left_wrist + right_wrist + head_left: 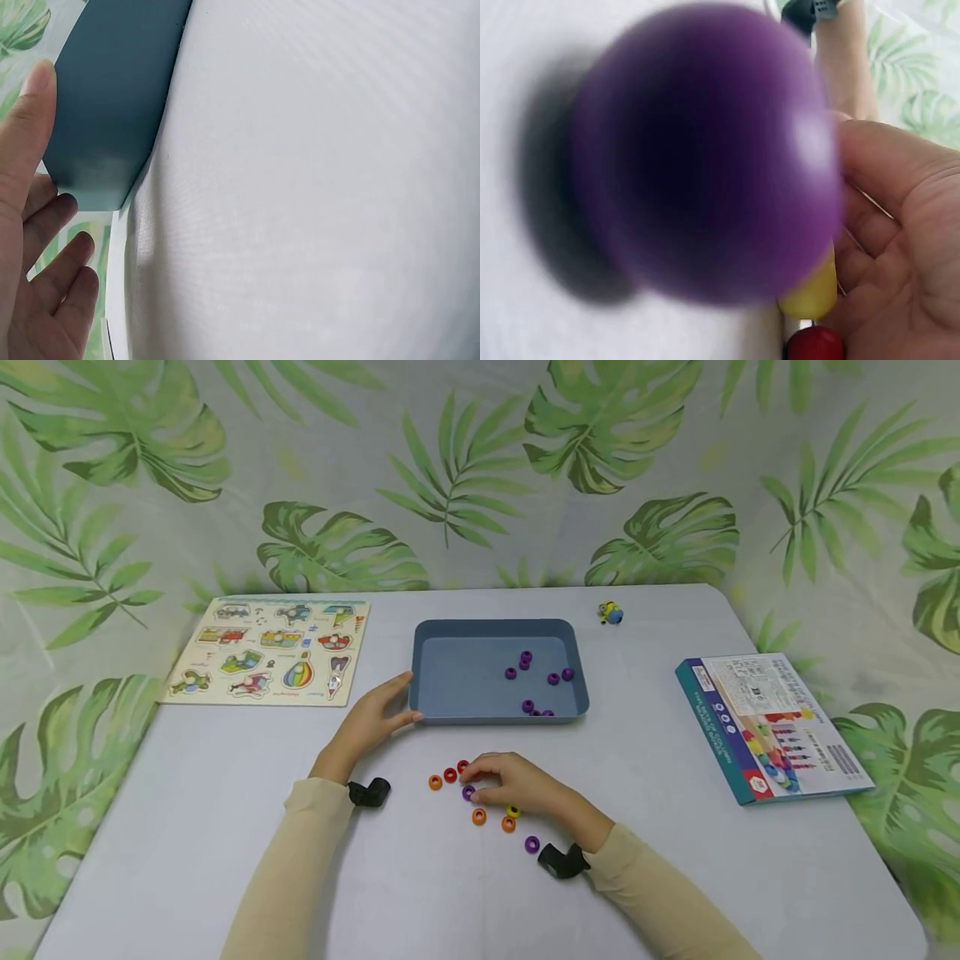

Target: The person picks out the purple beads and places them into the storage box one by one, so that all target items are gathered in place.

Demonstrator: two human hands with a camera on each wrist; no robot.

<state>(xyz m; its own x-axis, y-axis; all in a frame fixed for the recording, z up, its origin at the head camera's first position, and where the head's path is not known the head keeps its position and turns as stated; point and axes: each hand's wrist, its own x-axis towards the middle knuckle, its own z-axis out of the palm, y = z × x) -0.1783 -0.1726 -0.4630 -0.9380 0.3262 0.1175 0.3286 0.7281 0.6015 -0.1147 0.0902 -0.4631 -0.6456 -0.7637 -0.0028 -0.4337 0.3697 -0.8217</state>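
Note:
In the head view my left hand rests at the near left corner of a blue-grey tray, thumb at the front wall and fingers along the left side. The left wrist view shows the thumb against the tray wall, other fingers loosely bent. Several purple beads lie inside the tray. My right hand is low over the table, its thumb and index fingertips around a purple bead. In the right wrist view another purple bead fills the foreground and hides the right fingertips.
Around the right hand lie red beads, orange beads, a yellow bead and a purple bead. A picture puzzle board sits left, a boxed toy set right, a small yellow-and-blue figure at the back.

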